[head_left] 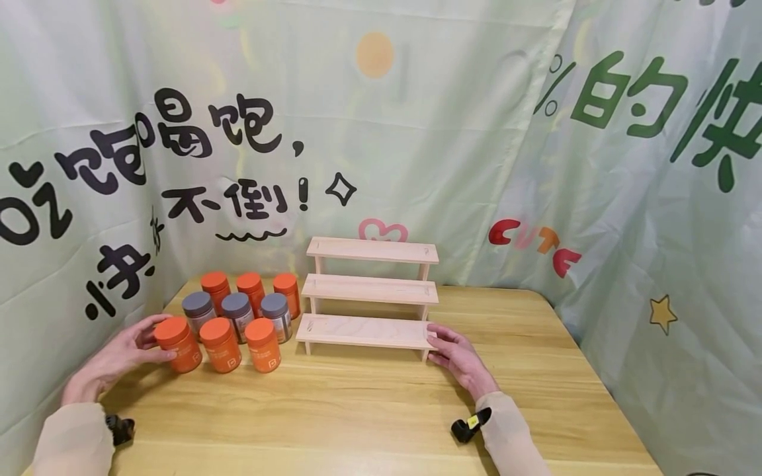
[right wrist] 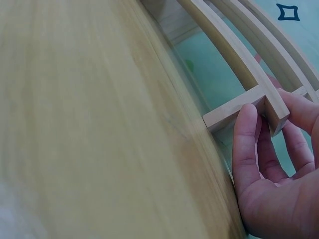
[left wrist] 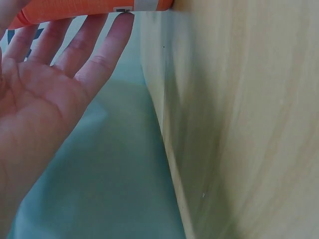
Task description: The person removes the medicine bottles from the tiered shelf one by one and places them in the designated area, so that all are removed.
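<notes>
At the left of the table, my left hand (head_left: 122, 354) holds the front-left orange jar (head_left: 180, 347), thumb on its near side and fingers behind. In the left wrist view, the fingertips lie along this jar's side (left wrist: 89, 6). My right hand (head_left: 461, 357) pinches the right end of the lowest step of a three-tier wooden display stand (head_left: 363, 330). The right wrist view shows the thumb against the stand's leg (right wrist: 234, 108) and a finger on the board's end. Two more orange jars (head_left: 220, 345) (head_left: 264, 345) stand in the front row.
Behind the front row stand three grey-lidded jars (head_left: 238, 314) and, farther back, three orange jars (head_left: 250, 291). The stand is just right of them on a wooden table (head_left: 357, 410). A printed pale green curtain (head_left: 440, 86) surrounds the table's back and sides.
</notes>
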The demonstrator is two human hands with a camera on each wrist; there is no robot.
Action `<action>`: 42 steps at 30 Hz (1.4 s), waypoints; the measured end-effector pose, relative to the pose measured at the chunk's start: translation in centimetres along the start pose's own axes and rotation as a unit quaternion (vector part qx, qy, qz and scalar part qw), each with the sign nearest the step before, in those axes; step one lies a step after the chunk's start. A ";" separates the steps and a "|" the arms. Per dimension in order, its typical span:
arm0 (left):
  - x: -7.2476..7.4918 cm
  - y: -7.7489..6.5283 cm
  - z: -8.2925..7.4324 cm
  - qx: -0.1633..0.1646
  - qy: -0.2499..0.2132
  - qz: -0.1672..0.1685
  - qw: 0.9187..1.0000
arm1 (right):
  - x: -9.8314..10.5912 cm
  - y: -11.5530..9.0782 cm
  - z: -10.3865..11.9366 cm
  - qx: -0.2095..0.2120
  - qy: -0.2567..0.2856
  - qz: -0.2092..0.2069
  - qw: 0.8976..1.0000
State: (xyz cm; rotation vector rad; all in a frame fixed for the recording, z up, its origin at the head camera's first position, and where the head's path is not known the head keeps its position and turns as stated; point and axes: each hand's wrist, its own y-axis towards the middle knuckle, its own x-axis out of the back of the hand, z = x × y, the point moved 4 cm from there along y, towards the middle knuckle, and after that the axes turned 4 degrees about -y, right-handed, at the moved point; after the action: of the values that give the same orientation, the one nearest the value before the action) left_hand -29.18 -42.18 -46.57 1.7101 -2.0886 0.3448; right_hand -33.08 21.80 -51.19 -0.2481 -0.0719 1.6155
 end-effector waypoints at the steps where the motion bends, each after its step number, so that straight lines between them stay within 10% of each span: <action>1: 0.0 0.0 0.0 0.000 0.000 0.001 1.000 | 0.0 0.0 0.0 -0.001 0.001 0.000 1.000; 19: 0.2 0.2 -2.1 -0.015 0.021 -0.003 1.000 | 0.2 -0.2 0.0 -0.004 0.001 -0.002 1.000; 30: 0.4 0.9 -6.1 -0.032 -0.027 -0.184 0.982 | 0.5 -0.4 -0.3 -0.006 0.006 0.007 1.000; 37: -1.7 2.7 -10.0 -0.073 0.004 -0.233 0.970 | 0.6 -1.0 0.5 -0.002 0.023 0.014 1.000; 42: -4.9 4.1 -12.2 -0.085 0.079 -0.193 0.974 | 0.9 -1.3 2.7 0.042 -0.029 -0.037 0.998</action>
State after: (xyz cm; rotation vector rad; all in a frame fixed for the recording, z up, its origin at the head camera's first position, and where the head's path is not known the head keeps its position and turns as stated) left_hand -30.45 -31.64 -37.76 1.8660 -1.5794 0.1707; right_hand -32.41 23.08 -48.41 -0.1327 -0.0563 1.5479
